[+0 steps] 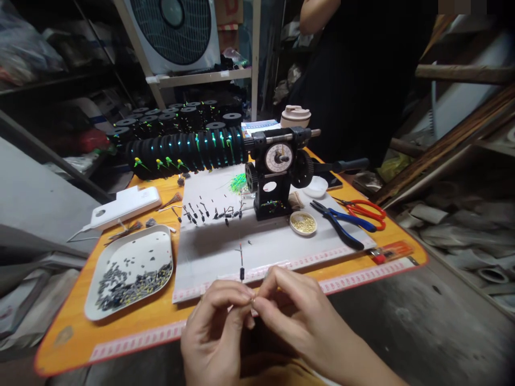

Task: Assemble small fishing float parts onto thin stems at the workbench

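My left hand (219,329) and my right hand (295,311) meet at the front edge of the white board (209,249). Thumb and fingertips of both are pinched together around something tiny that I cannot make out. Just beyond the fingertips, a small black piece (242,273) hangs on a thin line. Farther back on the board, several small black pieces with wires (201,210) stand in a row. A black winding machine (277,177) with a round dial carries a long black ribbed roll (185,150) with green and yellow bits.
A white tray (93,295) of small dark pieces lies left, near a white power strip (124,206). To the right are a dish of gold beads (303,223), blue-handled pliers (338,222) and red-handled scissors (368,210). A person in dark clothing (362,80) stands behind the table.
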A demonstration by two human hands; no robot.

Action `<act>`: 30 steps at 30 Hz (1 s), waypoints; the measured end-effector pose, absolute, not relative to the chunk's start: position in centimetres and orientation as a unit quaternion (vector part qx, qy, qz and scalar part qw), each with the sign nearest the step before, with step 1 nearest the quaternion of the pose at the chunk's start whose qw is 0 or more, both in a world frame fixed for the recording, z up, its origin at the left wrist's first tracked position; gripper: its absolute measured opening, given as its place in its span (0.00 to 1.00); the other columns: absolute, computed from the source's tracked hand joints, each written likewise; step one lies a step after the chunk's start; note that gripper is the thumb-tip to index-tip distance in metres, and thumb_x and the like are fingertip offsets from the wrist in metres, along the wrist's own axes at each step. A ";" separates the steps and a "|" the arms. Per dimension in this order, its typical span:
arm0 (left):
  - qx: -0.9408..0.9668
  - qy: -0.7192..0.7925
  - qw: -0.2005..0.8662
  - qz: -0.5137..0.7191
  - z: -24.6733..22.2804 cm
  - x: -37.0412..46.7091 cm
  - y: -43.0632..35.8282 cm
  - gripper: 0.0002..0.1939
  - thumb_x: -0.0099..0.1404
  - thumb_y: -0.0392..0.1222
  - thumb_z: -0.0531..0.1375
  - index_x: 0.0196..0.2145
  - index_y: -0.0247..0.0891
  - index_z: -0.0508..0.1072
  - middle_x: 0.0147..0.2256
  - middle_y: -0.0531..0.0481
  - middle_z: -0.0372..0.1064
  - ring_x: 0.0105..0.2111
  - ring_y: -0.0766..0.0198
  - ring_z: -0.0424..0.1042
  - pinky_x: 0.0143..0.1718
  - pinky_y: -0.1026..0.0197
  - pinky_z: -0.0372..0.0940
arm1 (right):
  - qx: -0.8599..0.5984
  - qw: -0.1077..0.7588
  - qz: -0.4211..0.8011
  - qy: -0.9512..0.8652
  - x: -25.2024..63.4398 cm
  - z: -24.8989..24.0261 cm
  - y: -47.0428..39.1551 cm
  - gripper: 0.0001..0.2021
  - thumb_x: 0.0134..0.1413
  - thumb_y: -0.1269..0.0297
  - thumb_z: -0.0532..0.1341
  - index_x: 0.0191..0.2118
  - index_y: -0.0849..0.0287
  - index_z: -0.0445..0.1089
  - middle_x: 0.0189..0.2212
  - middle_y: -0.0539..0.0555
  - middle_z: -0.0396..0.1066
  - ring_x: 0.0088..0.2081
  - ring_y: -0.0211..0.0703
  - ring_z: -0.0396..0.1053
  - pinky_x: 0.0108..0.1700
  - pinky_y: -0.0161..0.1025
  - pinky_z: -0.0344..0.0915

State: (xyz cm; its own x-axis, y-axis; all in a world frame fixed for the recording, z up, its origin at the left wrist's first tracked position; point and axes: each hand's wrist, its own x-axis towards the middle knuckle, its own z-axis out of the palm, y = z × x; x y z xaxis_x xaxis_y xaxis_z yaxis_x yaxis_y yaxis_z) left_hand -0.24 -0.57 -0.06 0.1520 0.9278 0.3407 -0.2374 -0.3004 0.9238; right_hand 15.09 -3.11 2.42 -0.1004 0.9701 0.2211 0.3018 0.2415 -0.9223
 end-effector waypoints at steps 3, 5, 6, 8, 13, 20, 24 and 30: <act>0.535 0.306 0.537 0.576 -0.3 -0.3 -0.4 0.08 0.67 0.31 0.62 0.34 0.43 0.78 0.31 0.53 0.71 0.25 0.70 0.71 0.27 0.71 0.70 | -0.460 0.508 0.259 -0.681 15.3 2.1 -3.3 0.06 0.61 0.74 0.61 0.42 0.58 0.71 0.34 0.52 0.72 0.35 0.37 0.71 0.36 0.32 0.69; 0.507 0.304 0.573 0.568 -0.3 -0.3 -0.4 0.07 0.66 0.32 0.63 0.33 0.43 0.79 0.32 0.53 0.72 0.26 0.70 0.72 0.28 0.71 0.70 | -0.420 0.541 0.227 -0.693 15.4 2.0 -3.3 0.13 0.61 0.77 0.62 0.49 0.58 0.72 0.39 0.55 0.74 0.40 0.38 0.73 0.40 0.32 0.72; 0.494 0.302 0.588 0.565 -0.2 -0.2 -0.4 0.06 0.65 0.33 0.64 0.32 0.43 0.79 0.31 0.53 0.72 0.26 0.70 0.72 0.29 0.71 0.70 | -0.406 0.548 0.220 -0.698 15.4 2.0 -3.3 0.14 0.60 0.78 0.61 0.50 0.58 0.73 0.40 0.56 0.74 0.41 0.39 0.74 0.42 0.33 0.73; 0.475 0.304 0.602 0.566 0.1 -0.1 -0.5 0.05 0.64 0.34 0.65 0.32 0.42 0.79 0.31 0.53 0.72 0.28 0.68 0.73 0.31 0.69 0.71 | -0.396 0.545 0.198 -0.712 15.4 1.9 -3.3 0.16 0.60 0.81 0.60 0.50 0.59 0.73 0.40 0.57 0.74 0.42 0.40 0.75 0.43 0.34 0.74; 0.513 0.326 0.586 0.536 0.7 -0.4 -0.4 0.07 0.63 0.31 0.65 0.32 0.42 0.80 0.32 0.51 0.74 0.32 0.65 0.75 0.34 0.69 0.72 | -0.436 0.525 0.120 -0.721 15.3 1.8 -3.2 0.14 0.59 0.82 0.58 0.45 0.59 0.73 0.32 0.56 0.73 0.33 0.42 0.72 0.34 0.37 0.72; 0.567 0.335 0.557 0.506 0.8 -1.1 0.6 0.10 0.63 0.28 0.63 0.33 0.43 0.78 0.32 0.52 0.74 0.33 0.65 0.75 0.36 0.68 0.72 | -0.465 0.508 0.213 -0.693 15.5 1.6 -2.7 0.07 0.59 0.77 0.59 0.38 0.58 0.70 0.30 0.53 0.70 0.31 0.39 0.70 0.30 0.33 0.68; 0.655 0.336 0.460 0.496 0.6 -1.5 1.1 0.12 0.63 0.25 0.62 0.33 0.42 0.77 0.31 0.52 0.74 0.33 0.65 0.76 0.34 0.67 0.71 | -0.481 0.477 0.216 -0.703 15.7 1.4 -2.3 0.06 0.58 0.76 0.59 0.34 0.58 0.66 0.28 0.50 0.66 0.28 0.36 0.67 0.27 0.32 0.66; 0.812 0.332 0.196 0.438 0.1 -2.6 2.1 0.14 0.64 0.24 0.61 0.43 0.40 0.76 0.45 0.45 0.72 0.41 0.62 0.74 0.41 0.61 0.70 | -0.510 0.427 0.056 -0.744 15.7 0.5 -1.0 0.07 0.57 0.78 0.55 0.32 0.58 0.64 0.26 0.50 0.62 0.28 0.38 0.62 0.28 0.35 0.62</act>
